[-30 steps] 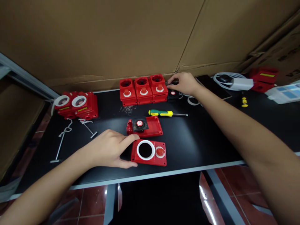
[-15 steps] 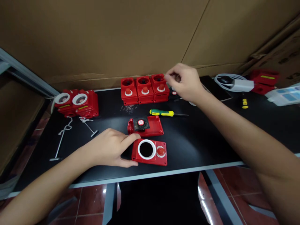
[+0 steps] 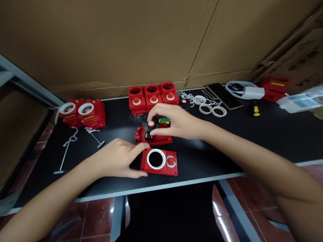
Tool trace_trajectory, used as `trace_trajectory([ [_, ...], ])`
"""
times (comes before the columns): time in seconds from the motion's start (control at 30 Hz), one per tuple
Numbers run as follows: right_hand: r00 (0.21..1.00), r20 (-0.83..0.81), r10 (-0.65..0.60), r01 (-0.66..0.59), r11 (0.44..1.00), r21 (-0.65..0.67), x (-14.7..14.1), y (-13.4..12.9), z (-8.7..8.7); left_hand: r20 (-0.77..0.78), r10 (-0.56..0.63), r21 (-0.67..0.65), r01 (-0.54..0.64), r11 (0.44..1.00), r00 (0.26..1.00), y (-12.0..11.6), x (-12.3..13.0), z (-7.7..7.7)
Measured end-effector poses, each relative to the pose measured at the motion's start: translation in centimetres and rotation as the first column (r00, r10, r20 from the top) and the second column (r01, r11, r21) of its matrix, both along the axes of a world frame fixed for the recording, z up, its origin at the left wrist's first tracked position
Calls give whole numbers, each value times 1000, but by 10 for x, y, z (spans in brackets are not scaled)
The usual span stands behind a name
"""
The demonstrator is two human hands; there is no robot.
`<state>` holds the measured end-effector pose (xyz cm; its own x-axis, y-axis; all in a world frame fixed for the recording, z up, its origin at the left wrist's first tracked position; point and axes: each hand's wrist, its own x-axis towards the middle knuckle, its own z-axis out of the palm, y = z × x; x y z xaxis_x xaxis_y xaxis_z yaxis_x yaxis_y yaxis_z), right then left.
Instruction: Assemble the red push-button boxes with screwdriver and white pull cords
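Observation:
My left hand (image 3: 123, 158) grips the left end of a red cover (image 3: 166, 168) with a white ring and a red button, near the table's front edge. Just behind it lies an open red housing (image 3: 161, 139). Over that housing, my right hand (image 3: 174, 121) pinches a black part (image 3: 148, 135) with a round red-and-white label between thumb and fingers. Partly hidden behind my right hand is a green and yellow screwdriver (image 3: 164, 121).
Three red boxes (image 3: 152, 99) stand in a row at the back. Two red units with white rings (image 3: 94, 114) sit left, near small metal hammers (image 3: 64, 156). White rings (image 3: 219, 111), a phone (image 3: 224, 95), a cable (image 3: 230, 88) and a bottle (image 3: 302, 101) lie right.
My right hand has moved left and toward me from the back boxes and taken hold of the black part, which is now lifted and tilted. My left hand keeps its grip on the cover.

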<state>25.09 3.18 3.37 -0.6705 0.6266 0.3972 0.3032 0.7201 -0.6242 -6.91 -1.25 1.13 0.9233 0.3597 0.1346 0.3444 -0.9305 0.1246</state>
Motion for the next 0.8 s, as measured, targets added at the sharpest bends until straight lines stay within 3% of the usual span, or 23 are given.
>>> trace_trajectory([
  [0.1, 979, -13, -201, 201, 968, 151, 34, 12, 12, -32, 28, -13, -28, 1000, 999, -1, 0, -1],
  [0.2, 891, -8, -454, 446, 871, 207, 85, 28, 14, -54, 47, -11, -47, 999, 997, -1, 1, -1],
  [0.27, 821, 8, -570, 556, 803, 214, 117, 39, 6, -44, 38, -13, -39, 999, 998, 0, 1, -1],
  [0.3, 803, 21, -595, 577, 787, 217, 129, 45, -1, -35, 32, -15, -33, 999, 999, 0, 1, -2],
  [0.37, 812, 96, -575, 552, 811, 192, 145, 53, -16, -17, 23, -16, -23, 1000, 1000, 1, 0, -2],
  [0.5, 831, 153, -536, 503, 839, 205, 146, 63, -40, 4, 14, -14, -14, 1000, 1000, 2, -2, -1],
  [0.8, 793, 187, -579, 533, 810, 246, 130, 62, -57, 40, -7, -27, 8, 1000, 999, 3, -1, 4],
])
